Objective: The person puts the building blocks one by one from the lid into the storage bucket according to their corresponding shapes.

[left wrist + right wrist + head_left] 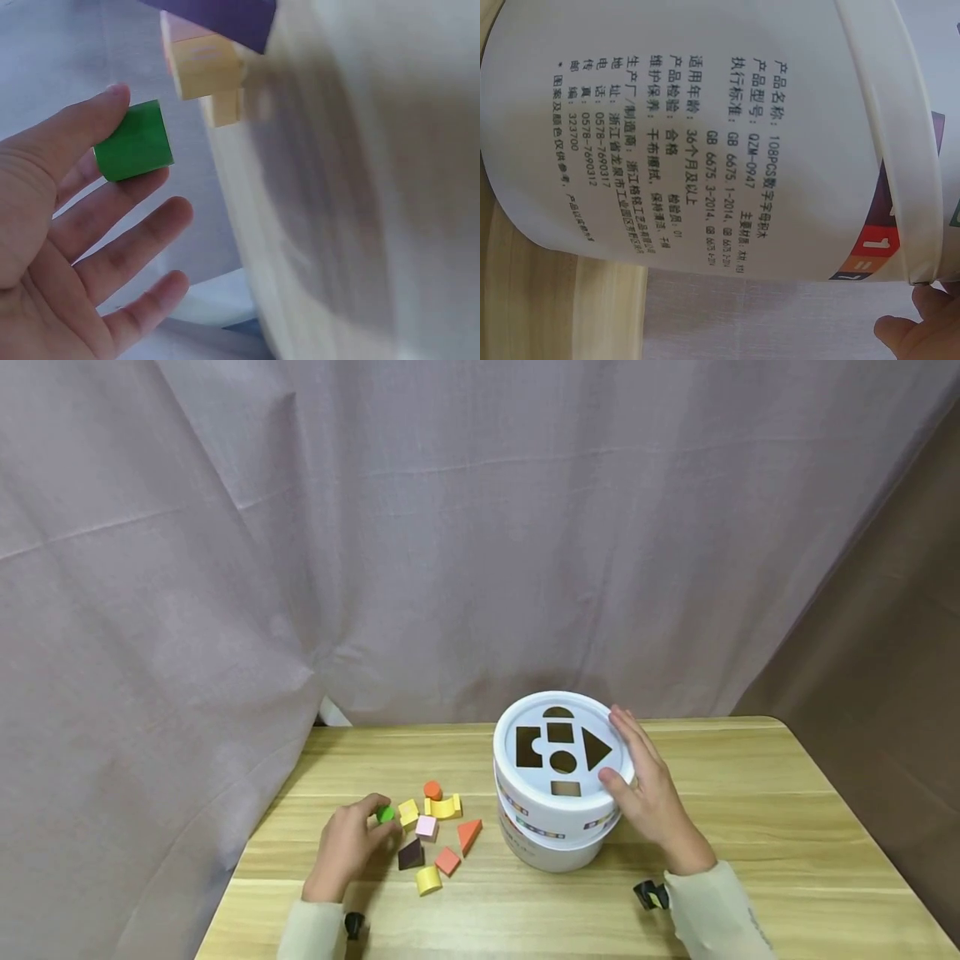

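Note:
A small green block (136, 142) with a curved side is pinched between the thumb and fingers of my left hand (348, 842); its other fingers spread apart in the left wrist view. The block is just above or on the table, at the left of the loose blocks. My right hand (658, 802) holds the white bucket (551, 856) at its lid's right edge, thumb on top of the lid (517, 714) and other fingers at the rim. Cut-outs pierce the lid, among them a triangle, a circle and a half circle. Printed text covers the bucket side in the right wrist view.
Between my left hand and the bucket lie several blocks: a yellow arch (444, 807), an orange cylinder (432, 790), a pink cube (426, 827), an orange triangle (469, 836), a dark block (411, 854) and a yellow curved block (428, 881). A grey curtain (480, 543) hangs behind the wooden table (750, 827).

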`<state>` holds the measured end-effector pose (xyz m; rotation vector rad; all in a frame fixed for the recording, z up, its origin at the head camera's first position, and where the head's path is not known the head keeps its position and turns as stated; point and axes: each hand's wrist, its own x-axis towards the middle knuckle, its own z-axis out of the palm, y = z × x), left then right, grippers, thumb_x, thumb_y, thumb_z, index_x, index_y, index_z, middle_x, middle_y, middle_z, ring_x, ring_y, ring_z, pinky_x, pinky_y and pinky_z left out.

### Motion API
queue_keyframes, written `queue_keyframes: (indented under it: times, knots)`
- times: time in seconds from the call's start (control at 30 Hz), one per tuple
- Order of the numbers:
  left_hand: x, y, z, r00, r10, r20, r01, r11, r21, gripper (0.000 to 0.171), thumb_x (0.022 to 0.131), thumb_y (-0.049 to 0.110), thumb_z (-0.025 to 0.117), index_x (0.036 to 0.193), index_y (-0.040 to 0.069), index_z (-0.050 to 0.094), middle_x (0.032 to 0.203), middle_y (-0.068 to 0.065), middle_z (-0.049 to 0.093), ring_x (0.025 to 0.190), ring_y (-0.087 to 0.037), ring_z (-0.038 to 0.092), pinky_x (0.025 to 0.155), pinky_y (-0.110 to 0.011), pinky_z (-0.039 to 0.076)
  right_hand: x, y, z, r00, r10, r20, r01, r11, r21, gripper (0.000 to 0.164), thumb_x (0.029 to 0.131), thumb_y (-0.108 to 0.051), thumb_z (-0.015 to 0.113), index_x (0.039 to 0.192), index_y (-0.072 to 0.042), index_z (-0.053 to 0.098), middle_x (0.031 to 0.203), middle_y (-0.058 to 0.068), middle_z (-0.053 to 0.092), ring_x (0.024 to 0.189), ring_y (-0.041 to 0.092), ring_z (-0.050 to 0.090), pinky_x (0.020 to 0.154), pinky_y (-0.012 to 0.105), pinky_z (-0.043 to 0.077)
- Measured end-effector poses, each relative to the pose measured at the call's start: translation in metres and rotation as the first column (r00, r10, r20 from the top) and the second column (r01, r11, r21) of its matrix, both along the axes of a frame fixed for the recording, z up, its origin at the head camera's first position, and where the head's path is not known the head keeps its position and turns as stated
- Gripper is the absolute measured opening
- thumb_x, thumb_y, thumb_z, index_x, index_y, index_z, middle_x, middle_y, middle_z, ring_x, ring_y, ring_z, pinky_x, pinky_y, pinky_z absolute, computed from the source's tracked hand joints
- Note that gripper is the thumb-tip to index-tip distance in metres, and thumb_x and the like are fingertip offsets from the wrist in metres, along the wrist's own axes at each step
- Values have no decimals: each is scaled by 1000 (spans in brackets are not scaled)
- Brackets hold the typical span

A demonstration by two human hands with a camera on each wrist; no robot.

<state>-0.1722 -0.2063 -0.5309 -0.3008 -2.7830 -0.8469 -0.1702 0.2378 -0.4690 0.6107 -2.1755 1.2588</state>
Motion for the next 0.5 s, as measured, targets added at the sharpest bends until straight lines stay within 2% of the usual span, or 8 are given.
queue_keyframes:
  times: [0.1,0.2,0.33,0.5]
  knots:
    - [-3,1,4,999,-13,-48,13,1000,-6,29,86,14,89,110,5,78,94,-3,78,73,-17,67,66,-39,57,0,0,-1,1000,0,16,0,1000,-12,67,93,-17,72,153,0,49,166,21,37,156,44,26,129,46,17]
    - [-7,4,10,997,-25,-80,25,1000,-5,29,86,15,90,110,4,78,96,-6,79,76,-21,70,69,-42,59,-1,0,-3,1000,3,29,-2,1000,-15,65,92,-15,70,152,-1,50,167,20,36,157,41,24,129,47,16]
    - [-10,10,20,991,-37,-125,36,999,-13,31,86,19,90,111,5,78,102,-9,80,80,-24,73,73,-45,61,-1,1,-5,999,6,37,-6,1000,-10,68,92,-13,69,155,-1,47,168,20,34,159,32,23,129,38,16]
    - [-14,21,36,977,-63,-203,62,998,-11,33,87,22,89,113,5,78,107,-11,79,91,-31,77,79,-49,63,-1,0,-4,1000,2,16,-1,1000,-22,74,92,-15,70,159,-2,42,168,20,35,157,40,26,127,30,17]
